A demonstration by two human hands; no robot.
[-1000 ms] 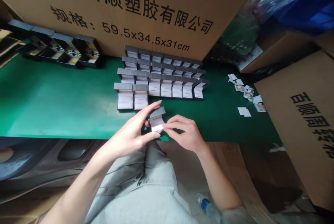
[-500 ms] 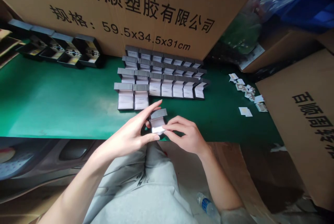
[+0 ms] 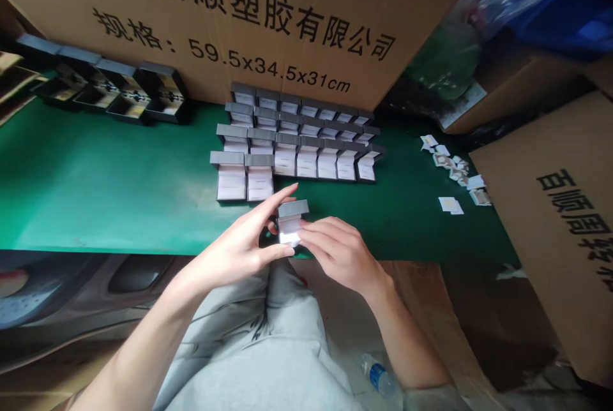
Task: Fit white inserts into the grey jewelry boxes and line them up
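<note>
A small grey ring box (image 3: 292,209) with a white lining stands open between my hands, near the front edge of the green table. My left hand (image 3: 246,242) grips it from the left, with the thumb along its front and the other fingers behind. At the right side of the box, my right hand (image 3: 342,248) has its fingers drawn together on the white insert (image 3: 288,237), and the fingertips partly cover it. Just beyond, several similar open boxes (image 3: 260,181) with white insides are lined up in rows.
Darker open boxes (image 3: 165,95) sit at the back left of the green table (image 3: 119,187). Small white pieces (image 3: 450,205) lie scattered on the right. A large carton (image 3: 201,9) stands behind the rows, another carton (image 3: 555,207) at right. A plastic bottle (image 3: 378,376) is below.
My right hand's fingers have drawn closer together and moved slightly up along the right side of the box. My left hand and the box have hardly moved.
</note>
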